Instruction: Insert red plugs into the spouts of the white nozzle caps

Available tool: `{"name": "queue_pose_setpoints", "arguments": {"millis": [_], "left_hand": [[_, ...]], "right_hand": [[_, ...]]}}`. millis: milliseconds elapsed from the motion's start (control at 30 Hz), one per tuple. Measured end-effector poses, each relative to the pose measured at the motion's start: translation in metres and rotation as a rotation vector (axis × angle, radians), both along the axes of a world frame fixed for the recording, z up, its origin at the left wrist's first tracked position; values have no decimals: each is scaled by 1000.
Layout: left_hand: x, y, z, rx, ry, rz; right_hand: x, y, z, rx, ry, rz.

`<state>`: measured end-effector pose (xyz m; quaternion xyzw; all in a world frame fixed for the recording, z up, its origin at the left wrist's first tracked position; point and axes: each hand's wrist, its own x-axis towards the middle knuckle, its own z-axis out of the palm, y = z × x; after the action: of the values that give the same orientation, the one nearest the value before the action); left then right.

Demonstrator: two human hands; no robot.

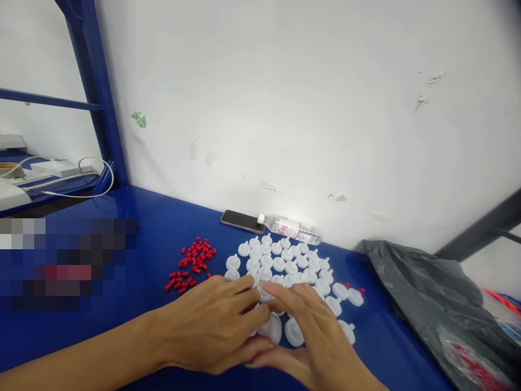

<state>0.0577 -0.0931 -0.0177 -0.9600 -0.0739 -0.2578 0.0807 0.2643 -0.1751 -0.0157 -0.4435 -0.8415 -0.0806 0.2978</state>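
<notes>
Both hands rest on a blue table (154, 239) over the near end of a cluster of several white round plastic discs (285, 263) with small nozzles. My left hand (211, 326) and my right hand (313, 331) meet with fingertips pinching around one white disc (272, 327) between them. What exactly each finger grips is partly hidden. A pile of several small red caps (191, 266) lies just left of the discs, beyond my left hand. A few discs at the right (355, 296) carry red caps.
A phone (242, 220) and a clear water bottle (291, 228) lie at the white wall behind the discs. A black plastic bag (427, 293) covers the table's right side. Blue shelf posts and white cables (81, 179) stand at the far left.
</notes>
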Motion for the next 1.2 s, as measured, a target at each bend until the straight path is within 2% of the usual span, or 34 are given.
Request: {"name": "queue_pose_setpoints", "arguments": {"millis": [200, 367, 433, 500, 533, 600, 667, 767, 933, 1067, 1200], "left_hand": [[2, 3, -1, -41, 18, 11], [5, 3, -7, -301, -88, 108], [1, 10, -4, -436, -144, 162], [-10, 25, 4, -558, -266, 327], [-17, 36, 9, -596, -346, 478], [-31, 59, 19, -511, -378, 742], [-43, 82, 22, -397, -266, 876], [-52, 104, 13, -407, -185, 874], [-53, 117, -6, -447, -126, 828], [-54, 122, -8, -473, -106, 812], [-57, 127, -9, -497, -89, 811]], "right_hand": [[-3, 3, -2, 54, 47, -19], [-3, 9, 0, 210, 45, 35], [6, 11, 1, 289, 8, 10], [23, 12, 3, 363, -39, -98], [33, 13, 4, 391, -47, -169], [53, 15, 7, 330, -48, -327], [67, 17, 9, 279, 21, -476], [75, 18, 11, 239, 108, -545], [79, 17, 16, 158, 159, -643], [95, 19, 20, -56, 207, -715], [117, 20, 23, -86, 214, -734]]}}
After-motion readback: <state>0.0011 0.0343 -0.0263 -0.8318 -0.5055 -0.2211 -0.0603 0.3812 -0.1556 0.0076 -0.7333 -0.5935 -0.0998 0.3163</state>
